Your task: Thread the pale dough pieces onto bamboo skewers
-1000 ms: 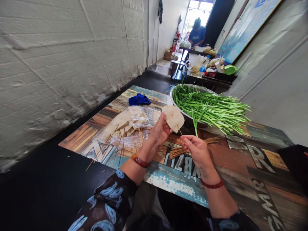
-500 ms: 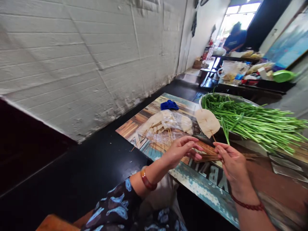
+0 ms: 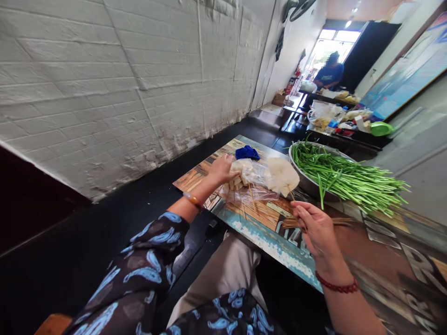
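Observation:
A thin, pale, rounded sheet [image 3: 282, 176] stands on a wooden skewer, and my right hand [image 3: 314, 228] pinches the skewer's lower end. My left hand [image 3: 222, 169] is at the left side of a pile of pale skewered pieces [image 3: 237, 183], its fingers partly turned away from view; whether they grip a piece is hidden. Clear plastic [image 3: 256, 173] lies around the pile. Loose skewers [image 3: 344, 222] lie in a bundle on the table behind my right hand.
A metal basin [image 3: 303, 179] of long green stalks [image 3: 363, 179] stands at the right of the patterned table [image 3: 272, 249]. A blue cloth [image 3: 247, 152] lies near its far edge. Farther back, a person [image 3: 329, 74] is at another table with bags and a green bowl [image 3: 382, 128].
My left hand has moved left and away from me, from near the skewer bundle to the pale pile. The skewered sheet in my right hand has shifted left. The view has turned slightly.

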A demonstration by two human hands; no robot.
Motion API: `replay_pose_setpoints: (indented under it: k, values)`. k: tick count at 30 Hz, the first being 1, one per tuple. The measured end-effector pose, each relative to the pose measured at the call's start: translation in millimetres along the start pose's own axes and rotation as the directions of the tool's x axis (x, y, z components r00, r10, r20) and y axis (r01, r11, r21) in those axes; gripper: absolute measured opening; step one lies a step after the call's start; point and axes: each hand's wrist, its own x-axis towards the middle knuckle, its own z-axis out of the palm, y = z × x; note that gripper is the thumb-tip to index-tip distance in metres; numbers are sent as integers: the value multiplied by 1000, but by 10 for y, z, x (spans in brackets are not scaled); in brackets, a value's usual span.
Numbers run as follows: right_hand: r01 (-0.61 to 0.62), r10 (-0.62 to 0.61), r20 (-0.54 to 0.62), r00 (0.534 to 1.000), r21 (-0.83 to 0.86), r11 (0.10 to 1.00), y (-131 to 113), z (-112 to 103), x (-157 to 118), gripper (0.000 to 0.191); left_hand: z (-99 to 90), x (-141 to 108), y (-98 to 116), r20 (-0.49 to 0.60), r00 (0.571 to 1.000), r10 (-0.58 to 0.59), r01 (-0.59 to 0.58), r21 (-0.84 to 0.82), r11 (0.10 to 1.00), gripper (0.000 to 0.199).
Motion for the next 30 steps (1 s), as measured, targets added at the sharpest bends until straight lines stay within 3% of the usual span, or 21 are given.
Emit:
replay_pose_setpoints:
  k: [3,6,8,12,23,27,30]
  values:
    - [-45,44,48,998,17,999,-55,379,-159,35,61,129,3,74,997,-22,16,78,997,44]
    - [-82,81,78,994,19,996,-23,688,-275,38,41,248,-76,82,987,-138,134,61,989,27]
    - [-129,128,91,988,8,992,35,839,-326,40,-11,316,-164,81,979,-187,186,30,982,29]
    - [-225,225,107,968,-12,974,191,1078,-348,46,-115,394,-306,54,986,-157,158,-15,987,30]
    - [-185,185,11,983,113,976,560,1765,200,34,-167,354,-296,46,998,-43,43,-3,999,33]
    - [-182,183,2,983,123,976,621,1929,373,29,-176,358,-258,41,998,-39,38,12,999,34]
    - [-197,196,24,980,135,971,632,1977,349,28,-170,379,-248,19,998,-56,55,12,998,36]
